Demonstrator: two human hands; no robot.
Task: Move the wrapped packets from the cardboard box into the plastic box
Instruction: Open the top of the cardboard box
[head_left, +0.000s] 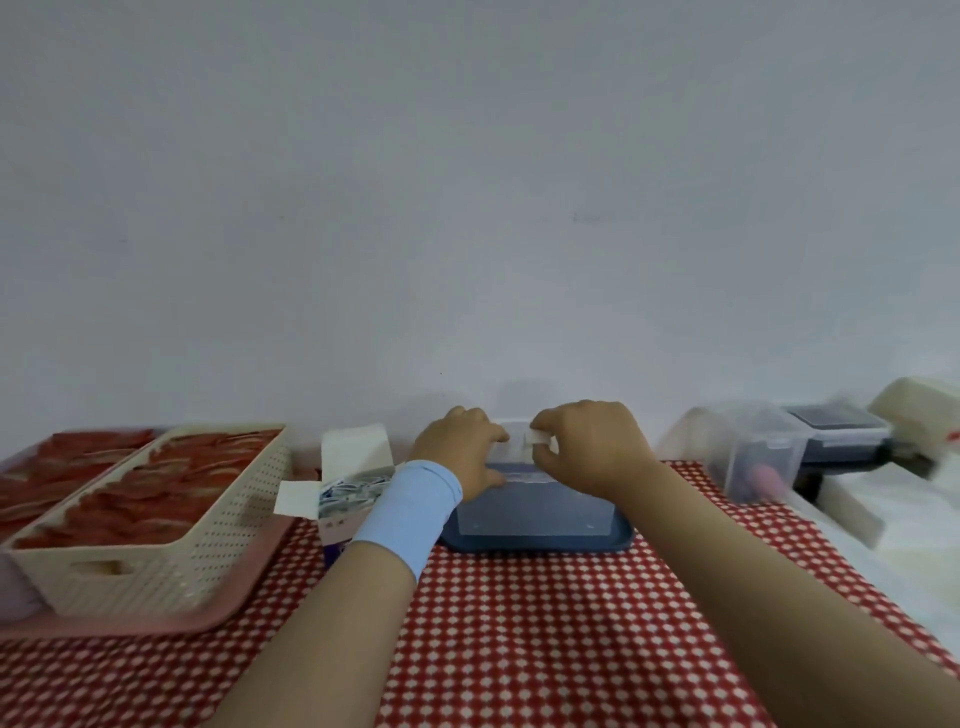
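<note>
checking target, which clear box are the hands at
The middle clear box on the blue tray: left hand holds it, right hand pinches a packet above it. The other clear box stands farther right.

No legible text anywhere

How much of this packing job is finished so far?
Done: unclear; the plastic box looks blurred inside. In hand: the right hand pinches a white packet over it, the left hand beside. Left: more packets show in the open cardboard box.
</note>
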